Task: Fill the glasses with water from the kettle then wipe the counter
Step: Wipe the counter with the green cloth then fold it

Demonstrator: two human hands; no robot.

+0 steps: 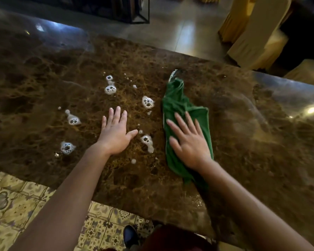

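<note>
Brown marble counter [234, 124], glossy, dotted with white foam blobs [148, 102]. Green cloth [178, 104] crumpled right of the foam, pinned under right hand [188, 144], fingers straight and spread. Left hand [114, 134] flat on bare stone among the suds, fingers open, holding nothing.

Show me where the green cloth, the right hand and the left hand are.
green cloth [176, 104], head view, upper bare part.
right hand [189, 144], head view, back of hand.
left hand [114, 133], head view, back of hand.
</note>
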